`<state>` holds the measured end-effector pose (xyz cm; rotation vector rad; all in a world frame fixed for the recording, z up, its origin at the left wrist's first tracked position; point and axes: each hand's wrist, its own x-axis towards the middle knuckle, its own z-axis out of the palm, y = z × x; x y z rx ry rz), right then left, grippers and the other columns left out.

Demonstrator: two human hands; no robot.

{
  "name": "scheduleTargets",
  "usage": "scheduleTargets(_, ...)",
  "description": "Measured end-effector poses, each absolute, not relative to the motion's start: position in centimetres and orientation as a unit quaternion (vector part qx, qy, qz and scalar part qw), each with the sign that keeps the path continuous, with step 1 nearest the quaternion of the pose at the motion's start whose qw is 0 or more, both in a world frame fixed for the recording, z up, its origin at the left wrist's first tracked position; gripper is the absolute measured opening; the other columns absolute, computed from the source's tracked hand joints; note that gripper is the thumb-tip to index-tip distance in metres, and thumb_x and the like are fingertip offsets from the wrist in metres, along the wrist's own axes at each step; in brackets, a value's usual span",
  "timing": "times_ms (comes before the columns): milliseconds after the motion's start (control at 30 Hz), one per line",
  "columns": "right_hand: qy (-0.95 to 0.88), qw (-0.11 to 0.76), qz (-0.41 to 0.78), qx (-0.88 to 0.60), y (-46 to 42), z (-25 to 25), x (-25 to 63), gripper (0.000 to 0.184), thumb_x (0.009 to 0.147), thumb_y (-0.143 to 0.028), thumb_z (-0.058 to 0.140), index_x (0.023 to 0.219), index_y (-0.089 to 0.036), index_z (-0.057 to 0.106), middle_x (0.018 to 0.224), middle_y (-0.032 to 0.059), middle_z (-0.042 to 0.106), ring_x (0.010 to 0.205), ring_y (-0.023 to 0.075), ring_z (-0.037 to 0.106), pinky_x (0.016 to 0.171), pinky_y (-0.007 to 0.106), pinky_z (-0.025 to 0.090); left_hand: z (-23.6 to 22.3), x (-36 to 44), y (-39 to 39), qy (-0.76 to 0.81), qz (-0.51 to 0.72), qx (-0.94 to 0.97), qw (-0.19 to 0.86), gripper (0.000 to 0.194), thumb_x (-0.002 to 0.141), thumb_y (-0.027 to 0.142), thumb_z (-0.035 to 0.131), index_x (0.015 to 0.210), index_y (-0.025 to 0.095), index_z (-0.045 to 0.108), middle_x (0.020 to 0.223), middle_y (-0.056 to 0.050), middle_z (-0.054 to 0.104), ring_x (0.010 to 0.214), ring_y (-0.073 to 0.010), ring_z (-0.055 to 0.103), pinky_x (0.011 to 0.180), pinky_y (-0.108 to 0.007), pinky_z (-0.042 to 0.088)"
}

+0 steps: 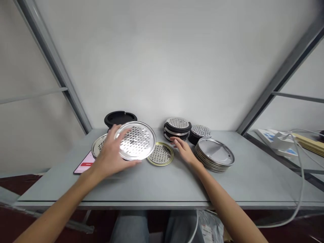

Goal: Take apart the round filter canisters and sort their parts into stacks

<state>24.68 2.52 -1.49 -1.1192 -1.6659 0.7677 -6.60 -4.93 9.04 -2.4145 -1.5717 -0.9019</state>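
My left hand (pixel 109 155) grips a round metal grater disc (pixel 138 141) by its left edge, holding it tilted above the table. Flat on the table just right of it lies a second grater disc (pixel 160 154) with a gold-coloured rim. My right hand (pixel 184 152) is beside that disc with fingers stretched out and nothing visible in them. Its fingertips are close to a stack of black rings and grater discs (pixel 178 127); whether they touch it I cannot tell. Behind my left hand, another grater disc (pixel 97 145) is partly hidden.
A stack of plain metal discs (pixel 216 152) stands right of my right hand, with a black-sided grater (pixel 200 131) behind it. Black round bases (pixel 120 118) are at the back left. A phone (pixel 84 163) lies at left. A white cable (pixel 302 182) hangs at right.
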Motion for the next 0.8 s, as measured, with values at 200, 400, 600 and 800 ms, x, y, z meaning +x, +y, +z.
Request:
scheduleTargets(200, -0.697, 0.461, 0.275, -0.475, 2.1, -1.2, 24.4, 0.041, 0.091, -0.049, 0.045, 0.116, -0.02, 0.061, 0.118, 0.0102, 0.065, 0.104, 0.0244, 0.062, 0.09, 0.041, 0.049, 9.8, -13.6, -5.4, -0.625, -0.275, -0.73, 0.011, 0.087, 0.061, 0.061, 0.073, 0.136, 0.032, 0.038, 0.137, -0.005, 0.043, 0.122, -0.0356, 0.048, 0.1, -0.051, 0.043)
scheduleTargets(400, -0.711, 0.448, 0.247, -0.482, 1.9, -1.0, 24.2, 0.038, 0.09, -0.045, 0.047, 0.114, -0.02, 0.062, 0.118, 0.0106, 0.065, 0.103, 0.024, 0.062, 0.087, 0.04, 0.05, 8.4, -15.3, -4.7, -0.678, -0.252, -0.69, -0.02, 0.084, 0.065, 0.065, 0.068, 0.136, 0.031, 0.04, 0.137, -0.008, 0.042, 0.122, -0.0372, 0.048, 0.098, -0.054, 0.044)
scheduleTargets(600, -0.731, 0.433, 0.225, -0.477, 2.0, -1.2, 24.3, 0.036, 0.091, -0.043, 0.046, 0.113, -0.02, 0.062, 0.117, 0.0101, 0.065, 0.103, 0.0233, 0.061, 0.084, 0.038, 0.051, 6.8, -14.8, -3.5, -0.668, -0.257, -0.699, 0.01, 0.087, 0.063, 0.065, 0.069, 0.136, 0.028, 0.041, 0.137, -0.012, 0.04, 0.124, -0.0376, 0.046, 0.1, -0.053, 0.042)
scheduleTargets(800, -0.75, 0.42, 0.216, -0.463, 2.1, -1.2, 24.2, 0.033, 0.09, -0.04, 0.047, 0.108, -0.018, 0.063, 0.114, 0.0113, 0.064, 0.097, 0.0214, 0.063, 0.079, 0.035, 0.051, 5.7, -15.9, -3.1, -0.664, -0.227, -0.712, 0.012, 0.084, 0.066, 0.066, 0.066, 0.136, 0.026, 0.041, 0.141, -0.016, 0.036, 0.133, -0.0428, 0.033, 0.1, -0.059, 0.038)
